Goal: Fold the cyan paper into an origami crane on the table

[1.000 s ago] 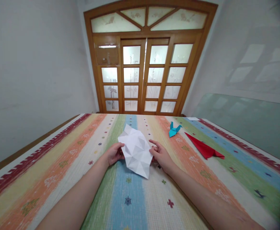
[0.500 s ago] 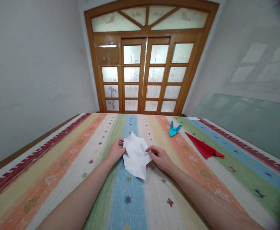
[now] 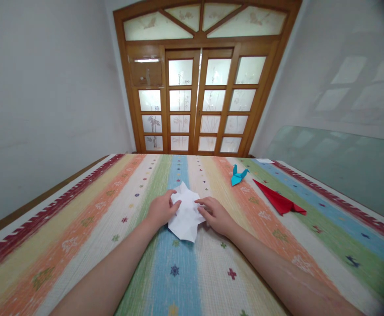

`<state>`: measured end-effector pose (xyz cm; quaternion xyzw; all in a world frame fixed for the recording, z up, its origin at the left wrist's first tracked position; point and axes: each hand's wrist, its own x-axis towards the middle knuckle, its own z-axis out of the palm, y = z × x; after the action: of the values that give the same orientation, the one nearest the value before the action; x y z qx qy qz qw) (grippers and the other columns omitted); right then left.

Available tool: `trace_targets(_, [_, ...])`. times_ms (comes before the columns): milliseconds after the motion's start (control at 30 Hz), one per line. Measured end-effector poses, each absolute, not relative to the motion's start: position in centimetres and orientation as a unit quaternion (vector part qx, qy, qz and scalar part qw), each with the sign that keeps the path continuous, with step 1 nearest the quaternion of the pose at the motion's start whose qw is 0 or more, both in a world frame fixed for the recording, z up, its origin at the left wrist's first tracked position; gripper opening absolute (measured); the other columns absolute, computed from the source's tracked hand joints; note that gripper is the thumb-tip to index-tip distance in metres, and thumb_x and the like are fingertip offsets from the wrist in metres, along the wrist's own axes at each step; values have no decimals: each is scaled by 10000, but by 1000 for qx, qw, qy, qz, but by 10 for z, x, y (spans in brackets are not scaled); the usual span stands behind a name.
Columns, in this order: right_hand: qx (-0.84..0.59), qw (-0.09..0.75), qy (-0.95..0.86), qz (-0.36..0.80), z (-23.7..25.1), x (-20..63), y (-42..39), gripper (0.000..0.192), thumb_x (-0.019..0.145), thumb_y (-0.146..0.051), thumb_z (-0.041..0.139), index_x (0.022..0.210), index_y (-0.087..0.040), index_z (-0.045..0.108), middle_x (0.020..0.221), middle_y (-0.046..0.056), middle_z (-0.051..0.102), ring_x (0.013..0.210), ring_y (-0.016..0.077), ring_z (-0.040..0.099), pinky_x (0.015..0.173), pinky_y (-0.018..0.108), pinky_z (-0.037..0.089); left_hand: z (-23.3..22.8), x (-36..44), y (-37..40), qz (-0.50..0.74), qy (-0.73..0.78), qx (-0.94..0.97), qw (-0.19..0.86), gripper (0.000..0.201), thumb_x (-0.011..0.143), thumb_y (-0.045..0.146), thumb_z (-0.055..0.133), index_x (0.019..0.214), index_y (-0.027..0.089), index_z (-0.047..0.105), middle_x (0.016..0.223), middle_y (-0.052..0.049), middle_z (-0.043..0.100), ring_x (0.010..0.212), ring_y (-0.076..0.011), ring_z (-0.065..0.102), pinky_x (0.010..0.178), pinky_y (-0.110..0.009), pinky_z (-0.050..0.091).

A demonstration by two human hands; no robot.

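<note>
On the table (image 3: 80, 245), which is covered by a woven cloth striped lengthwise in red, yellow, orange, green, blue and white with small cross and star motifs, a creased white sheet of paper (image 3: 186, 215) lies over the blue stripe, about midway across. It is partly folded, its outline jagged, with one corner pointing back toward the person and another pointing toward the far end. The left hand (image 3: 161, 210) grips its left edge, thumb on top of the sheet and the other fingers curled beside and beneath it. The right hand (image 3: 214, 214) lies on the right edge, fingers bent and fingertips (image 3: 199, 202) pressed onto the paper. Both hands are closed onto the sheet from opposite sides. Both bare forearms stretch from the near edge of the view to the sheet.

Farther off and to the right, a small blue folded paper crane (image 3: 237, 175) stands on the orange stripe, well apart from the hands. Just beyond it to the right, a red folded paper plane (image 3: 279, 202) lies flat across the green stripe, nose pointing to the far end. Past the table's far end stands a wooden double door with frosted glass panes (image 3: 198, 103) under an arched top. A pale green glass panel (image 3: 339, 169) leans along the right wall.
</note>
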<state>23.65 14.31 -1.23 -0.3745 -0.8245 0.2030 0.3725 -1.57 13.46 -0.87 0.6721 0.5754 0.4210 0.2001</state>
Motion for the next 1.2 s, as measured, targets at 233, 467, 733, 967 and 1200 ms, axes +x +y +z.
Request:
trace_targets(233, [-359, 368, -815, 267, -10, 232, 142, 194, 884, -376, 635, 924, -274, 795, 897, 64, 756, 907, 259, 648, 938, 413, 423, -16, -14, 138, 407, 570, 681, 213, 353, 729, 193, 713, 1074, 268, 719, 616, 17, 601, 607, -195, 552, 682, -271, 401])
trace_targets(467, [-435, 485, -673, 349, -18, 242, 155, 357, 895, -504, 581, 968, -223, 789, 956, 77, 764, 938, 274, 674, 822, 387, 503, -19, -26, 153, 504, 570, 607, 231, 338, 778, 215, 645, 1113, 226, 692, 643, 32, 569, 591, -157, 518, 621, -239, 364])
trace_targets(733, [-459, 579, -532, 413, -29, 256, 176, 482, 887, -571, 569, 1067, -170, 769, 1119, 131, 744, 976, 264, 707, 817, 377, 552, -31, -55, 175, 618, 564, 487, 251, 358, 817, 297, 589, 1146, 155, 602, 581, 62, 470, 518, -139, 496, 527, -222, 378])
trace_targets(967, [-474, 577, -554, 368, -26, 255, 173, 424, 860, -510, 641, 1066, -165, 776, 1094, 119, 763, 1064, 290, 683, 949, 414, 501, -41, -72, 186, 661, 566, 442, 219, 353, 801, 297, 601, 1119, 147, 622, 602, 55, 475, 529, -129, 490, 513, -214, 355])
trace_targets(1200, [-472, 526, -646, 289, -30, 253, 172, 378, 879, -485, 616, 1054, -189, 775, 1089, 110, 759, 1044, 286, 680, 947, 422, 499, -51, -80, 194, 649, 603, 424, 189, 330, 820, 264, 592, 1126, 152, 642, 682, 10, 579, 574, -149, 561, 550, -242, 426])
